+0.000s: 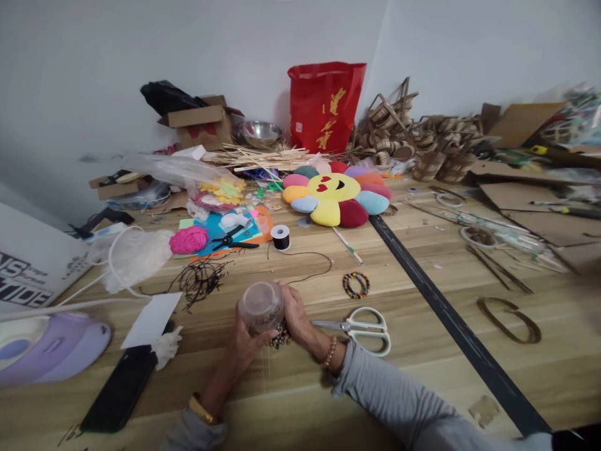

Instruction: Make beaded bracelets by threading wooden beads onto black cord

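A clear plastic container [261, 305] is tipped with its round base facing me, low over the wooden table [422, 388]. My left hand [246, 343] grips it from the left and below, the thumb across its lower side. On its right side, my right hand [297, 313] is wrapped round it. Small multicoloured beads [280, 338] lie just below the container, between my hands; its mouth is hidden. White-handled scissors [369, 329] rest by my right wrist. Beyond them is a beaded bracelet [355, 285]. A spool of black cord [280, 238] stands farther back, its loose end trailing on the table.
A black phone [119, 388] and a purple-and-white device [56, 351] are at the left. Tangled black cord [200, 282] and pink yarn [188, 240] lie behind them. A flower cushion [335, 191] sits at the back, before a red bag [323, 106]. A black strip [451, 313] crosses the right side.
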